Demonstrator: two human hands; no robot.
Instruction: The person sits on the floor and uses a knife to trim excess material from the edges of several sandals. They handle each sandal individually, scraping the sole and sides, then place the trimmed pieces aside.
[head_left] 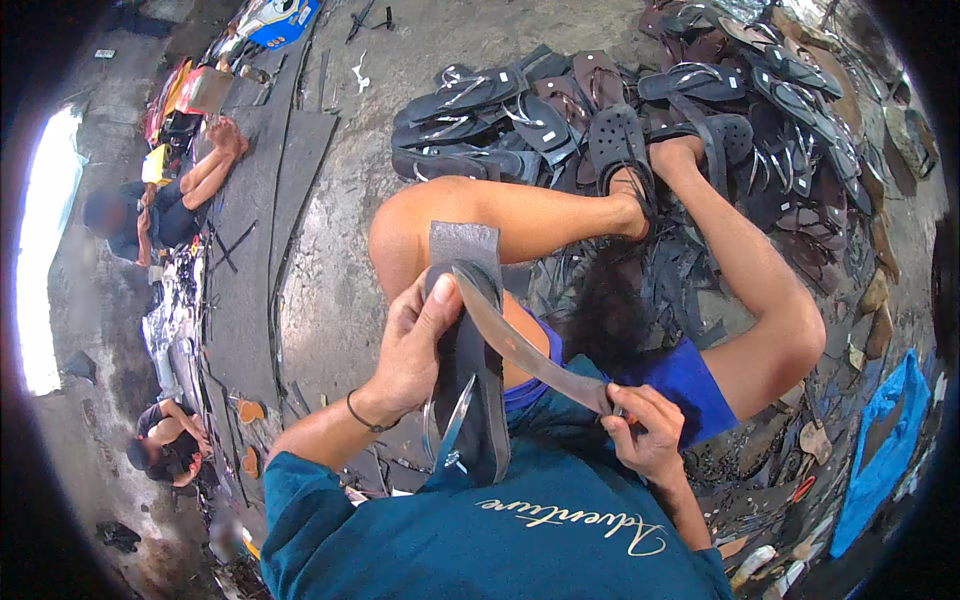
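Head view: looks mid-job on one black sandal [472,372], held sole-lengthwise under & just below the L thumb. Done, AFAICT: the silver strap [458,415] is fitted, on the part of the sandal nearest the torso, below the L fingers. Prob. left: a squarish dark flap [464,243] juts past the far end, just beyond the L thumb tip — seems not yet cut flush. A long curved grey strip [525,350] runs from under the L thumb down to the R fingers; can't tell if blade or offcut, so can't say how far any trimming has got. Other sandals [695,83] lie heaped on the floor well past both hands, beyond the lower legs; can't tell which are finished.

Pose: L hand [412,325] comes up from lower left, thumb on top pressing the strip's upper end to the sandal, other fingers curled behind/under — clamped on the sandal. R hand [650,430], lower & well apart from the L, has its forearm drawn in near the torso, elbow bent, fingers & thumb closed round the strip's lower end.
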